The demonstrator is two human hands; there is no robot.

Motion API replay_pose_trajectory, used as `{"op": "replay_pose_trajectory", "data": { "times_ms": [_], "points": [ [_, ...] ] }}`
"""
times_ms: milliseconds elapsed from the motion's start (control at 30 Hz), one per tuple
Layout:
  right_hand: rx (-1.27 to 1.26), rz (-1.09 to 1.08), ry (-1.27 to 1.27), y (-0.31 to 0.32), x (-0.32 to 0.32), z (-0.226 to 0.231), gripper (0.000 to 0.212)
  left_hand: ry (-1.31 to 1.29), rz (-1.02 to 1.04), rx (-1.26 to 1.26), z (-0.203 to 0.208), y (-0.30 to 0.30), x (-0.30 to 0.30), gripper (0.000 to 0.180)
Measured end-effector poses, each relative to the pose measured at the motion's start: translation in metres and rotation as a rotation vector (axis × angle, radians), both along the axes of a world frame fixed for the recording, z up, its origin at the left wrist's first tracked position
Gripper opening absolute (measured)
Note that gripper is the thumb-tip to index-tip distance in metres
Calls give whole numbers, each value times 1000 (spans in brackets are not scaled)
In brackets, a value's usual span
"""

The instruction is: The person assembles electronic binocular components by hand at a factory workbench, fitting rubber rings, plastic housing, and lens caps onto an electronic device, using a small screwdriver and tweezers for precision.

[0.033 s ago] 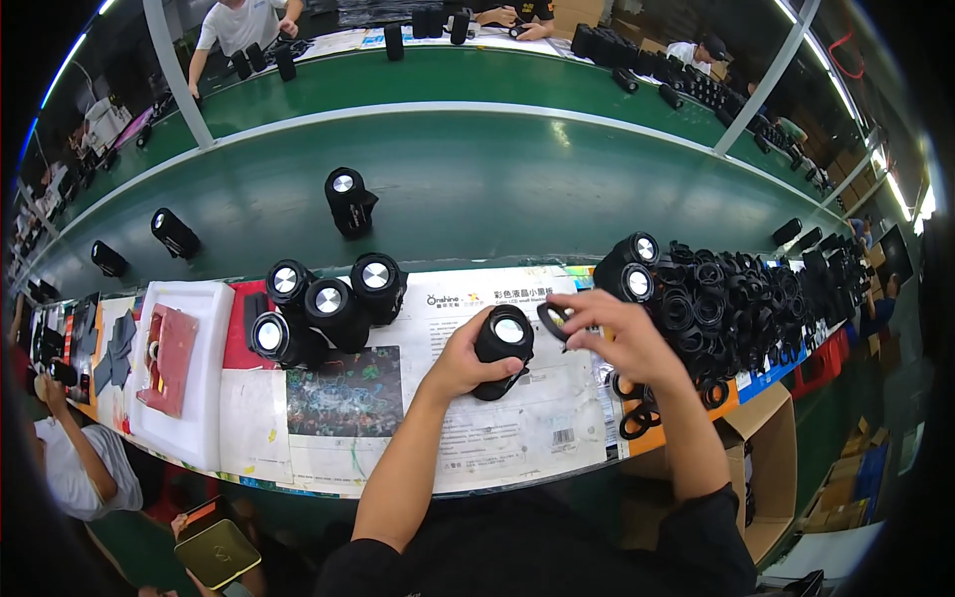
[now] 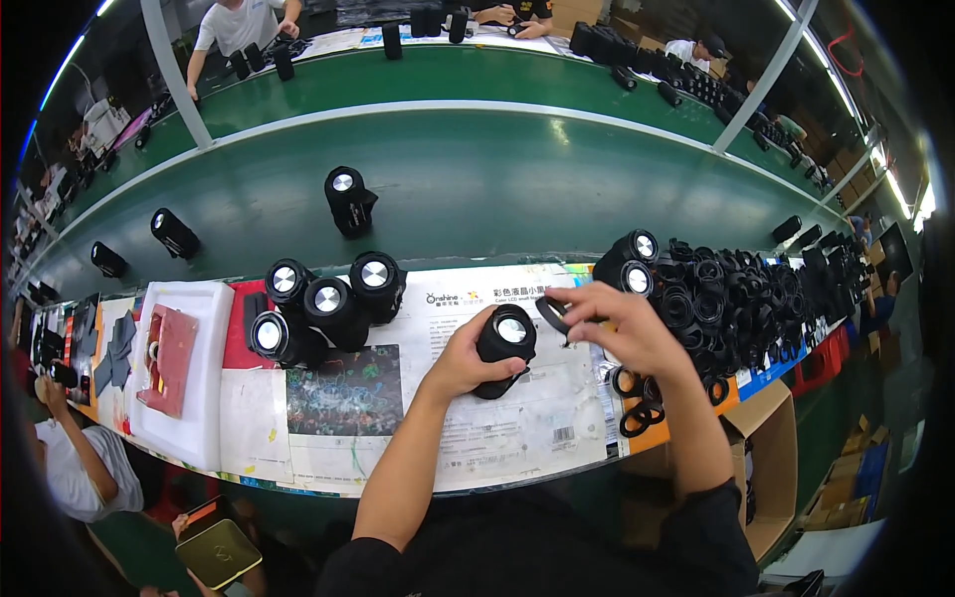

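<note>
A black cylindrical speaker [image 2: 505,346] stands on the paper-covered bench in front of me, its round silver end facing up. My left hand [image 2: 460,363] is closed round its left side, thumb across the front. Just to the right, my right hand [image 2: 629,333] pinches a thin black ring [image 2: 553,315] between thumb and fingers. The ring is tilted and apart from the speaker. Beyond my right hand lies a big heap of black rings [image 2: 706,298], with a few loose rings [image 2: 639,418] nearer me.
Several black speakers [image 2: 328,303] cluster left of my hands, near a white foam tray [image 2: 207,388] holding a red piece. Two more speakers [image 2: 637,261] stand by the heap. Past the bench runs a green conveyor [image 2: 468,189] carrying spaced speakers. An open cardboard box [image 2: 771,448] sits below right.
My right hand has shifted very slightly, and the ring in it is tilted a little differently. My left hand and the speaker are almost unmoved.
</note>
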State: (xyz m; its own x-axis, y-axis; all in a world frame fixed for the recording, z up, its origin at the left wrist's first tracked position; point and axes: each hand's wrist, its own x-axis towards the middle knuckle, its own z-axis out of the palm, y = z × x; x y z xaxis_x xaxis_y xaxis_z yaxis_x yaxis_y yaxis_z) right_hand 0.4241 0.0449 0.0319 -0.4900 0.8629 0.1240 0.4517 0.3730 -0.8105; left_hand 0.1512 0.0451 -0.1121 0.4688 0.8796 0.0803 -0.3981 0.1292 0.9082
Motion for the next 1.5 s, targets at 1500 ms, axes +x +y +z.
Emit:
{"op": "replay_pose_trajectory", "data": {
  "times_ms": [1500],
  "points": [
    [484, 439, -455, 5, -46, 29, 65, 201, 24, 253, 34, 1, -1, 77]
  ]
}}
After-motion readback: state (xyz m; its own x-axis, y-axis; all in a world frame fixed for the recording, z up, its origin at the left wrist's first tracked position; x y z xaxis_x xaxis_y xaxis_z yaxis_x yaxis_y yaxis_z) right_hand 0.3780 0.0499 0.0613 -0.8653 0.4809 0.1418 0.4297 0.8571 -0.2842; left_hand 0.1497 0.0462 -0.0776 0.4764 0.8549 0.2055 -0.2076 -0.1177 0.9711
